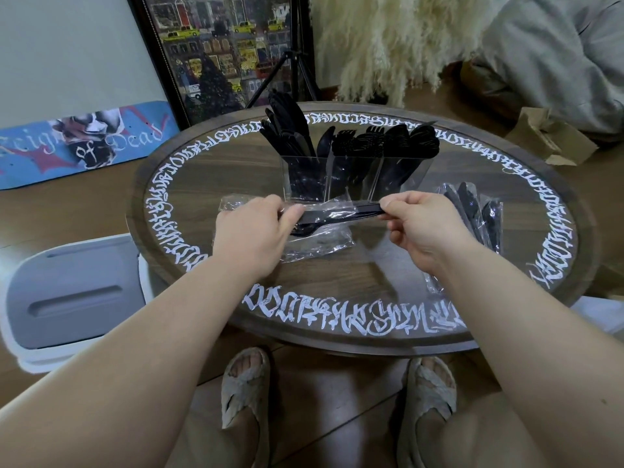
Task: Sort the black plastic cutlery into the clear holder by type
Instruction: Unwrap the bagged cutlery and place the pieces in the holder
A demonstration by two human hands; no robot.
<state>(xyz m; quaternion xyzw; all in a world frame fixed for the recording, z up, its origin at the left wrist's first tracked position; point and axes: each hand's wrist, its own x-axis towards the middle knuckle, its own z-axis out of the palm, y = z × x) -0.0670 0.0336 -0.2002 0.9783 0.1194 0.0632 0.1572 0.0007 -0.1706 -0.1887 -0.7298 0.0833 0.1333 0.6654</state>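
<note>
hands pull at a wrapped cutlery set in front of the holder

both hands are over the round wooden table [354,265], just in front of the clear holder [354,179]. the left hand [251,238] pinches one end of a clear wrapper [317,244] that sits around black cutlery [324,219]. the right hand [422,228] pinches the other end of the same set, where the black handles stick out toward it. the set is held level, just above the tabletop.

the holder stands upright near the middle of the table, split into compartments. knives [287,130] fill the left one, forks [358,141] the middle, and spoons [415,140] the right. more wrapped sets [479,214] lie flat on the table to the right of the right hand.
</note>
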